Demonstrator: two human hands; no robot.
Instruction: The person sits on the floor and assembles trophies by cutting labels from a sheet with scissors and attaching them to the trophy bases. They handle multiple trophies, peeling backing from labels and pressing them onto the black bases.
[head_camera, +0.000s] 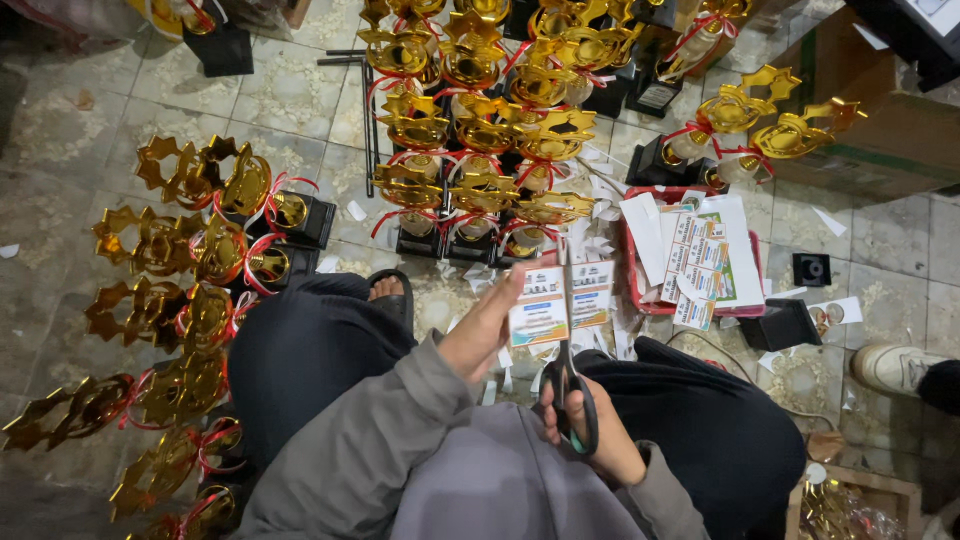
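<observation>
Two hands work over a tiled floor (300, 100). The left hand (487, 335) pinches a printed label sheet (560, 303); the right hand (595, 430) grips black scissors (568, 375), blades in the sheet. Gold trophies (480, 130) crowd the floor's far edge.

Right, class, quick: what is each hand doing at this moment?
Left hand: closed on a printed label sheet, holding it up.
Right hand: fingers through the black scissors, blades cutting into the sheet.

Printed label sheet (560, 303) — upright, half cut — black-handled scissors (568, 385) slicing up its middle.
</observation>
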